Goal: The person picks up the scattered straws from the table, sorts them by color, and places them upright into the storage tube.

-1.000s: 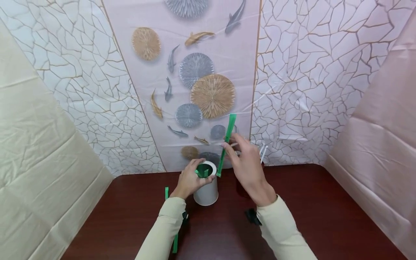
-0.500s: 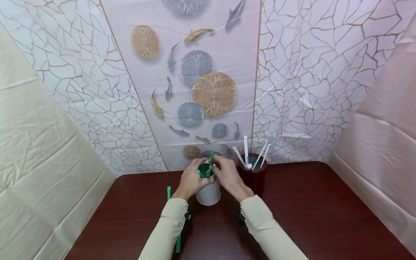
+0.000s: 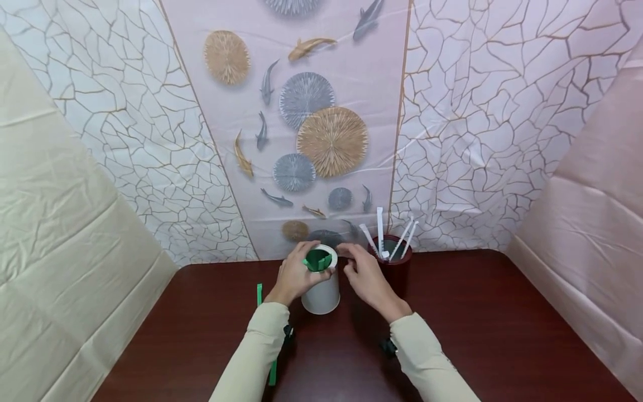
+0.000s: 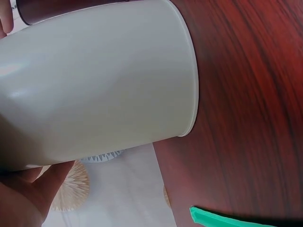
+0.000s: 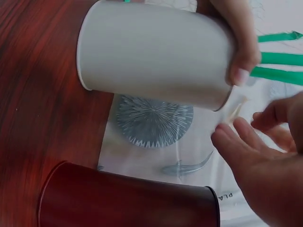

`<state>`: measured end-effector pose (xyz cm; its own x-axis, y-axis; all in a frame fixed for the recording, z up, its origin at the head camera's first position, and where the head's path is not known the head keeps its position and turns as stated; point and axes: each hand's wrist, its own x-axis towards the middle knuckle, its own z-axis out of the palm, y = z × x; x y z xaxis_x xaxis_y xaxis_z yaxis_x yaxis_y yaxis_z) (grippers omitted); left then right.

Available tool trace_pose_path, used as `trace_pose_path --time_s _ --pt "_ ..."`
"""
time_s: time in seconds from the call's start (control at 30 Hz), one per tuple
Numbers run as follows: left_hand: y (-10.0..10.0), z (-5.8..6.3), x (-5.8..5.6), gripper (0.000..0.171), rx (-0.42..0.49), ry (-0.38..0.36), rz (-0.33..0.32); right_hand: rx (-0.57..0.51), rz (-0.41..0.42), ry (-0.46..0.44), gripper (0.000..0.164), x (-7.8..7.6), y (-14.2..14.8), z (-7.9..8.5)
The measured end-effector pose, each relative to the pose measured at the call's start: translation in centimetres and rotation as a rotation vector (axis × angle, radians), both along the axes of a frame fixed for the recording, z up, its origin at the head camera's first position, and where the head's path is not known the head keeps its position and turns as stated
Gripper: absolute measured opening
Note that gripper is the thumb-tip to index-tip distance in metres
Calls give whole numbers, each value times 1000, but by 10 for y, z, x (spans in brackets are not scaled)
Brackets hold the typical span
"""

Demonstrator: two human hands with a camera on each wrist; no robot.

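Observation:
My left hand (image 3: 296, 274) grips the white canister (image 3: 321, 296) near its rim, fingers and thumb round opposite sides. The canister stands upright on the table. Several narrow green wrapped sticks (image 3: 324, 263) stand inside it, and in the right wrist view green ends (image 5: 284, 58) stick out past the rim. My right hand (image 3: 369, 279) is just right of the canister, its fingers loosely bent with nothing between them. In the right wrist view, the right hand (image 5: 267, 158) is apart from the rim, while the left thumb (image 5: 241, 71) presses on the canister's side.
A dark red canister (image 3: 398, 279) with several white wrapped sticks (image 3: 380, 229) stands behind my right hand. One more green stick (image 3: 273, 373) lies on the dark table (image 3: 502, 335), partly hidden by my left forearm. A patterned cloth (image 3: 306, 139) hangs behind.
My right hand brought a green stick left and down into the white canister, let it go and drew back to the right. The left hand keeps its hold on the canister.

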<state>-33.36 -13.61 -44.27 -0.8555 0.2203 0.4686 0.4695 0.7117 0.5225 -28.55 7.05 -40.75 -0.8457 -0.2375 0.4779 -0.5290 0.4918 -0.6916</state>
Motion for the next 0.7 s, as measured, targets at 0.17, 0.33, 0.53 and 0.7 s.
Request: trace_pose_path --time_s 0.17,0.33,0.53,0.7 --pt "1 -4 -2 91 68 -32 24 22 62 -78 54 -3 3 -9" --pt "-6 -11 2 112 191 -130 8 121 42 -60 50 -5 1 -26" --pt "-26 -14 18 85 272 -236 -90 108 18 -15 48 -2 1 -28" --pt "-30 -14 21 58 301 -223 -150 108 32 -52 56 -5 1 -28"
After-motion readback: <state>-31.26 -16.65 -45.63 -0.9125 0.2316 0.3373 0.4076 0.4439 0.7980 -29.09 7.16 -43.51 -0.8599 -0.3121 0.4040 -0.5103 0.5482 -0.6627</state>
